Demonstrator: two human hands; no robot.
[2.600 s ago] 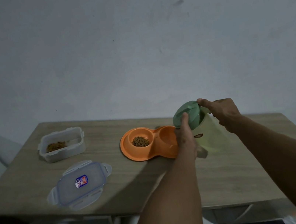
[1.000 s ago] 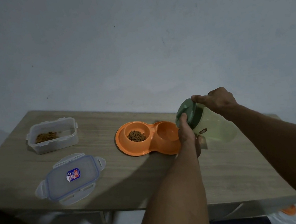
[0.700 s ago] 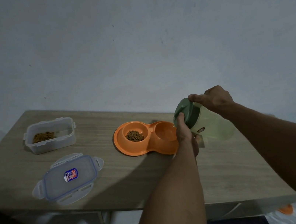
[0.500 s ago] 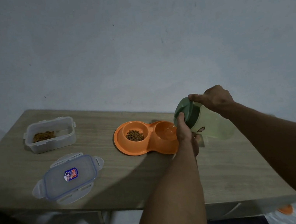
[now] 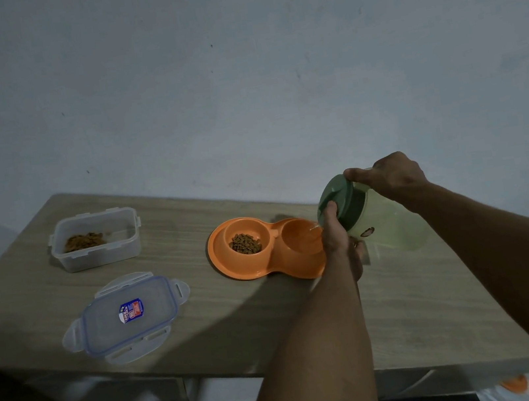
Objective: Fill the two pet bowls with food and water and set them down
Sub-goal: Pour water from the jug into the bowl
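An orange double pet bowl [image 5: 224, 262] lies on the wooden table [image 5: 275, 323]. Its left cup holds brown kibble [image 5: 245, 243]; its right cup [image 5: 300, 236] shows a thin stream of water landing at its right rim. A pale green jug [image 5: 388, 225] with a dark green lid [image 5: 339, 200] is tilted on its side over that cup. My right hand [image 5: 391, 176] grips the jug from above. My left hand [image 5: 340, 240] holds the lid's lower edge and the jug's underside.
A clear plastic box [image 5: 98, 254] with some kibble stands at the back left. Its clear, blue-rimmed lid [image 5: 125, 317] lies flat near the front edge. A pale wall rises behind the table. A small orange thing [image 5: 514, 384] lies on the floor at the lower right.
The jug has stayed tilted over the right cup in both hands; a thin stream of water now shows at the cup's rim. The view has shifted slightly.
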